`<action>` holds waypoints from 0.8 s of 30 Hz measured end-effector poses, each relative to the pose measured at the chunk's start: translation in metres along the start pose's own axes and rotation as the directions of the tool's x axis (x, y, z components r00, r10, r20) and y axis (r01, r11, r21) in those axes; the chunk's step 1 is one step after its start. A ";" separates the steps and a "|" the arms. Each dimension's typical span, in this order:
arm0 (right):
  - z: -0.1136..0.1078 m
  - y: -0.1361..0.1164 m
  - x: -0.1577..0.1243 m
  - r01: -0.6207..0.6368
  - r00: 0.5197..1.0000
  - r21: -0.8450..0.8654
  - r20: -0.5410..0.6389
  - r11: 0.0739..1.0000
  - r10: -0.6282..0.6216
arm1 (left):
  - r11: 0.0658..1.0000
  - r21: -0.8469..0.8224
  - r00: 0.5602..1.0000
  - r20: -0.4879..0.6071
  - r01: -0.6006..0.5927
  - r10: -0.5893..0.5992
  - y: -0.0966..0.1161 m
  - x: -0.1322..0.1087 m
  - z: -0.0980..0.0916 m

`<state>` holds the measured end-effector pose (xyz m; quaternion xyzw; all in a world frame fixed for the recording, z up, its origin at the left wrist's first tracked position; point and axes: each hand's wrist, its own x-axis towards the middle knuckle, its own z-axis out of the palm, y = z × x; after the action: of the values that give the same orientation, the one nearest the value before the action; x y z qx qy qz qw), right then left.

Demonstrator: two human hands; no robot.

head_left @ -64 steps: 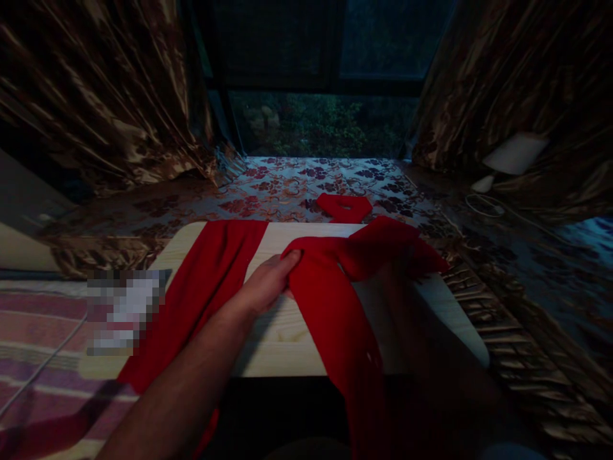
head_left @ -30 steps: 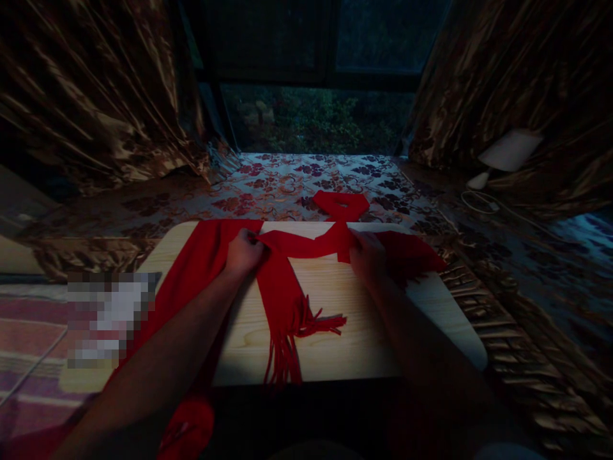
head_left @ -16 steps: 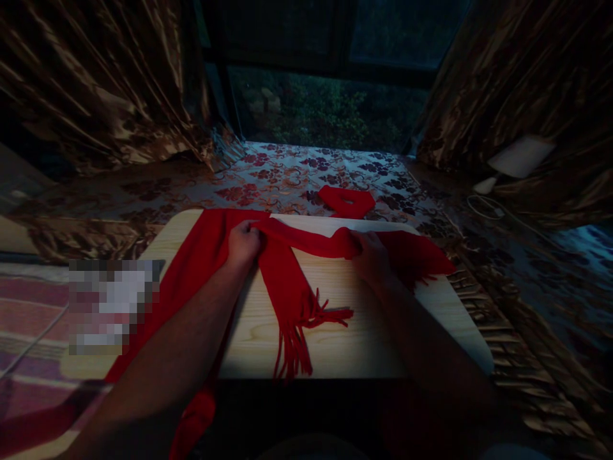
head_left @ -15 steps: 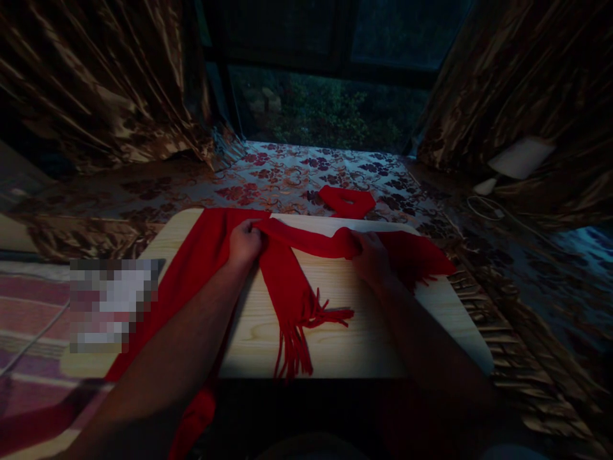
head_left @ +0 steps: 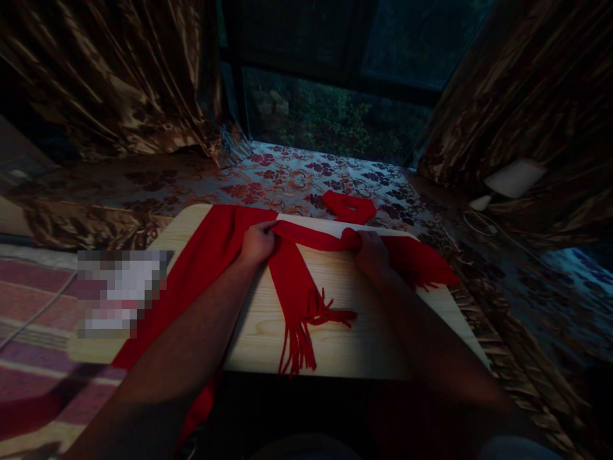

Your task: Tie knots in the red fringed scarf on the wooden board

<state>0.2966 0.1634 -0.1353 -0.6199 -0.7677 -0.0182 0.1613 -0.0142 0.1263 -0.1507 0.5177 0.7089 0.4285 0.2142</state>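
A long red scarf (head_left: pixel 297 291) with fringed ends lies across a pale wooden board (head_left: pixel 354 338). My left hand (head_left: pixel 257 243) is closed on a fold of the scarf near the board's far left. About a hand's width to the right, my right hand (head_left: pixel 371 252) is closed on the same band of scarf. Between them the cloth runs as a narrow strip along the far edge. One fringed end hangs down the middle of the board. Another wide part of the scarf (head_left: pixel 191 287) trails off the near left edge.
A small red cloth piece (head_left: pixel 348 207) lies beyond the board on a floral-patterned cover (head_left: pixel 287 182). Shiny brown curtains (head_left: pixel 105 76) hang on both sides of a dark window (head_left: pixel 335 83). A white object (head_left: pixel 514 177) and a cord (head_left: pixel 479 220) lie at the right. A striped cloth (head_left: pixel 33 306) is at the left.
Two seconds ago only my left hand gripped the bunched scarf; since then both hands took hold and stretched it along the far edge, with the fringed end now on the board. The view shifted slightly.
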 end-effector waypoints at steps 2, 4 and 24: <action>-0.006 -0.008 0.000 0.014 1.000 -0.055 -0.008 0.998 -0.014 | 1.000 -0.022 1.000 0.010 0.003 -0.003 -0.001 0.001 0.001; -0.012 -0.026 -0.011 0.125 0.991 -0.048 -0.033 0.991 -0.127 | 1.000 -0.030 1.000 0.026 0.006 -0.005 0.000 0.000 0.001; -0.052 -0.089 -0.117 0.603 0.681 0.112 0.445 0.790 -0.582 | 0.992 0.108 0.995 0.091 -0.062 0.052 0.004 -0.003 0.001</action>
<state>0.2441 0.0202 -0.1019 -0.3278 -0.9414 0.0602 -0.0521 -0.0108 0.1242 -0.1485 0.5671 0.7063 0.3715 0.2039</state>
